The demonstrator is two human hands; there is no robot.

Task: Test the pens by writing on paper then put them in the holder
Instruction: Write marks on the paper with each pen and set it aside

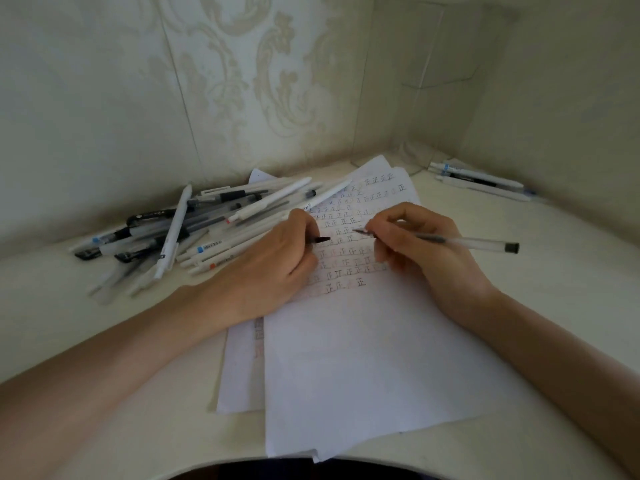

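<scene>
Two sheets of paper (363, 358) lie overlapped on the pale bench (86, 327), the near half of the top sheet blank, as a person with bare forearms works through a batch of pens. Farther up the page, the left hand (277, 258) rests curled on the sheet and pinches a small black cap (320, 239). The right hand (422, 244) grips a clear-barrelled pen (478, 243) close to its tip, which points at the cap over rows of handwritten test marks (346, 261). The pen is uncapped, so this is the writing test; whether its mark has been made cannot be told. If not, the tip needs to drop to the blank space after the last mark in the lowest row. Then the cap goes back on, and the pen is carried to the far right corner. Beyond the left hand sprawls a pile of pens (194, 226), likely awaiting their turn. In the far corner stands what appears to be a clear holder (440, 81), with a few pens (481, 180) at its foot; whether they lie inside or beside it is unclear.
</scene>
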